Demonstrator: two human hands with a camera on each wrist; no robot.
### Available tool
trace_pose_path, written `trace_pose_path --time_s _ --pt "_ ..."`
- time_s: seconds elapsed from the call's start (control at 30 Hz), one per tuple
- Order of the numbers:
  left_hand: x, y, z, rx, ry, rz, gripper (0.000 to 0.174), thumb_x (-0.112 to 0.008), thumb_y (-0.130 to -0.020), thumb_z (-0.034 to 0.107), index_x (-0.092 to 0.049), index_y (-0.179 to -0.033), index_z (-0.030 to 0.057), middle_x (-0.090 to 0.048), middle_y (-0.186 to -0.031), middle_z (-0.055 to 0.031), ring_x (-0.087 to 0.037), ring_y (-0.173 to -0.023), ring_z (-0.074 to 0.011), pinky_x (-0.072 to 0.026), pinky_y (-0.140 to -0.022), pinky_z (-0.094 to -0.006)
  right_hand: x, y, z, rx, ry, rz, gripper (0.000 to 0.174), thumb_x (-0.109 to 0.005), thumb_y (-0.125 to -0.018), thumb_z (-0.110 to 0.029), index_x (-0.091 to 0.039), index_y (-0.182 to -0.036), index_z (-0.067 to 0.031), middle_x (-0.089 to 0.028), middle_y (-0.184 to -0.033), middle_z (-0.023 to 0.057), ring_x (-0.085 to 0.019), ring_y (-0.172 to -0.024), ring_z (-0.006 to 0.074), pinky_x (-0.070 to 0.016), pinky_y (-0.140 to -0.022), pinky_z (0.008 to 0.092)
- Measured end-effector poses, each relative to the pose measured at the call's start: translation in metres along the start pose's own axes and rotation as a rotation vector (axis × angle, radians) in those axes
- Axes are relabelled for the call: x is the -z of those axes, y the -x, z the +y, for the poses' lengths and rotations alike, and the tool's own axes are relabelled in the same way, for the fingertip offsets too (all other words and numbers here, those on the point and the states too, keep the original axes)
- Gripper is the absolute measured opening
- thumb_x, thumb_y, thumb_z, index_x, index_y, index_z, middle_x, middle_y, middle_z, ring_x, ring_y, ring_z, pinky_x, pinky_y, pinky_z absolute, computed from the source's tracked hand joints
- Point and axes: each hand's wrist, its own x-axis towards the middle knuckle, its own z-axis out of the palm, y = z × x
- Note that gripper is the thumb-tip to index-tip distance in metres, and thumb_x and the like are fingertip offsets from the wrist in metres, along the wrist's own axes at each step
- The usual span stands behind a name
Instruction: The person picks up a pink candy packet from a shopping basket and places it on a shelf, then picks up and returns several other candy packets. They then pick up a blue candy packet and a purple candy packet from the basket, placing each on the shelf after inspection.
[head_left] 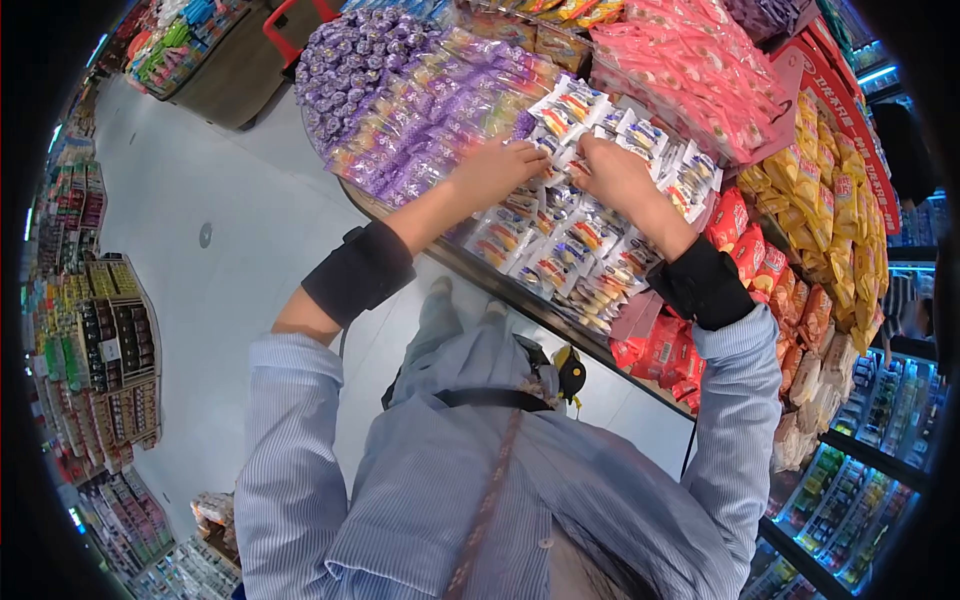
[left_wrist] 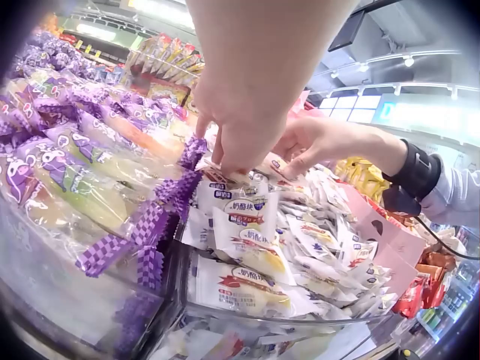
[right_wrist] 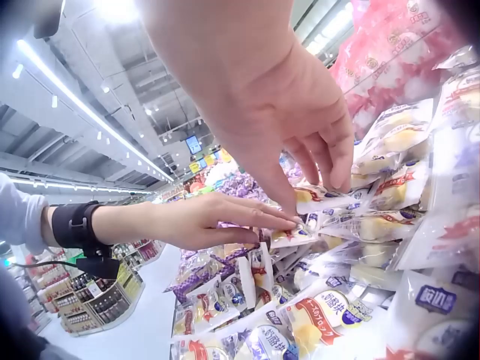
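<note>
Small white packets of cheese-block snacks (head_left: 570, 245) lie heaped in a clear-walled bin. My left hand (head_left: 500, 168) reaches over the far left part of the heap, its fingers fairly straight and fingertips touching a packet (right_wrist: 292, 238). Close beside it, my right hand (head_left: 615, 178) has thumb and fingers bent around another white packet (right_wrist: 322, 196) on the heap, pinching it. In the left wrist view, my left hand (left_wrist: 240, 135) partly hides the packets under it, and the right hand (left_wrist: 322, 142) shows just behind.
Purple-wrapped jelly sticks (left_wrist: 90, 165) fill the bin to the left, with purple lollipops (head_left: 355, 60) beyond. Pink bags (head_left: 690, 75) rise behind. Red packets (head_left: 670, 350) and yellow bags (head_left: 830, 190) stand to the right. A black bin divider (left_wrist: 174, 300) separates the jelly sticks from the white packets.
</note>
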Motion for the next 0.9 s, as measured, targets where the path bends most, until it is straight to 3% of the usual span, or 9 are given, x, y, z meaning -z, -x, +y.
trace_pose_path --time_s 0.17,0.3,0.37,0.43,0.57,0.63,0.77,0.87,0.9 --pt "-0.012 -0.018 -0.007 -0.061 -0.041 0.034 0.025 -0.049 -0.077 0.01 -0.055 -0.101 0.0138 -0.056 -0.099 0.0032 -0.052 -0.097 -0.0132 -0.0373 -0.081 -0.0295 -0.022 0.008 0.007 0.109 0.067 0.074 0.021 -0.055 -0.076 -0.011 -0.049 -0.093 -0.0003 -0.059 -0.09 0.0166 -0.058 -0.087 0.0318 -0.0482 -0.07 0.0412" --pt "-0.006 -0.029 -0.011 -0.082 0.028 -0.046 0.024 -0.054 -0.074 0.009 -0.056 -0.097 0.0143 -0.057 -0.088 -0.0001 -0.054 -0.091 -0.0154 -0.0369 -0.08 -0.0301 0.012 0.032 -0.018 0.088 -0.055 0.121 0.019 -0.054 -0.077 -0.011 -0.049 -0.092 0.0005 -0.057 -0.089 0.0188 -0.056 -0.088 0.0342 -0.0463 -0.069 0.0418" --pt "0.003 -0.032 -0.01 -0.078 0.076 -0.017 0.024 -0.055 -0.071 0.006 -0.056 -0.095 0.0114 -0.06 -0.088 -0.0031 -0.055 -0.091 -0.0174 -0.0376 -0.082 -0.0315 0.028 0.064 -0.041 0.103 -0.254 0.088 0.023 -0.058 -0.077 -0.009 -0.049 -0.096 -0.0004 -0.056 -0.089 0.0183 -0.055 -0.087 0.0349 -0.0441 -0.071 0.0407" --pt "0.008 -0.036 -0.014 -0.081 0.103 0.071 0.023 -0.056 -0.07 0.005 -0.057 -0.092 0.0092 -0.061 -0.088 -0.0055 -0.058 -0.088 -0.0199 -0.0406 -0.079 -0.0328 0.023 0.098 -0.063 0.012 -0.464 -0.13 0.017 -0.054 -0.079 -0.009 -0.051 -0.094 -0.0006 -0.056 -0.087 0.0186 -0.055 -0.085 0.035 -0.044 -0.071 0.0402" --pt "0.028 -0.041 -0.024 0.073 0.403 -0.136 0.023 -0.054 -0.07 0.001 -0.057 -0.092 0.0062 -0.063 -0.085 -0.008 -0.059 -0.083 -0.0268 -0.045 -0.074 -0.0351 -0.037 0.159 -0.081 -0.044 -0.727 -0.475 0.016 -0.049 -0.08 -0.005 -0.055 -0.094 0.0011 -0.058 -0.088 0.0196 -0.056 -0.083 0.0363 -0.0443 -0.071 0.0405" --pt "0.017 -0.041 -0.036 0.094 0.546 -0.22 0.019 -0.053 -0.072 0.002 -0.058 -0.09 0.0055 -0.063 -0.082 -0.0106 -0.06 -0.078 -0.0288 -0.0466 -0.07 -0.037 -0.085 0.182 -0.079 -0.071 -0.685 -0.451 0.018 -0.049 -0.079 -0.006 -0.055 -0.094 0.0021 -0.059 -0.088 0.0204 -0.056 -0.083 0.0368 -0.0442 -0.071 0.0402" --pt "-0.003 -0.039 -0.046 0.041 0.531 -0.169 0.016 -0.055 -0.074 0.009 -0.06 -0.089 0.0079 -0.063 -0.078 -0.0126 -0.061 -0.073 -0.0292 -0.0471 -0.065 -0.0371 -0.152 0.184 -0.064 -0.239 -0.56 -0.54 0.022 -0.052 -0.078 -0.007 -0.054 -0.096 0.0045 -0.059 -0.088 0.0225 -0.056 -0.084 0.038 -0.0443 -0.071 0.0401" --pt "-0.004 -0.041 -0.047 -0.023 0.435 -0.117 0.016 -0.057 -0.074 0.016 -0.062 -0.088 0.0113 -0.063 -0.077 -0.0122 -0.062 -0.074 -0.0281 -0.0469 -0.065 -0.0383 -0.19 0.17 -0.052 -0.255 -0.476 -0.859 0.025 -0.05 -0.08 -0.012 -0.054 -0.099 0.004 -0.058 -0.089 0.0239 -0.056 -0.085 0.0388 -0.0445 -0.072 0.0396" --pt "-0.002 -0.042 -0.045 -0.049 0.407 -0.116 0.014 -0.057 -0.074 0.017 -0.062 -0.087 0.0108 -0.063 -0.075 -0.012 -0.062 -0.073 -0.0282 -0.0467 -0.064 -0.0387 -0.22 0.173 -0.04 0.045 -0.444 -0.849 0.025 -0.05 -0.08 -0.015 -0.055 -0.094 0.0047 -0.059 -0.086 0.0237 -0.058 -0.082 0.0377 -0.0452 -0.07 0.0405"
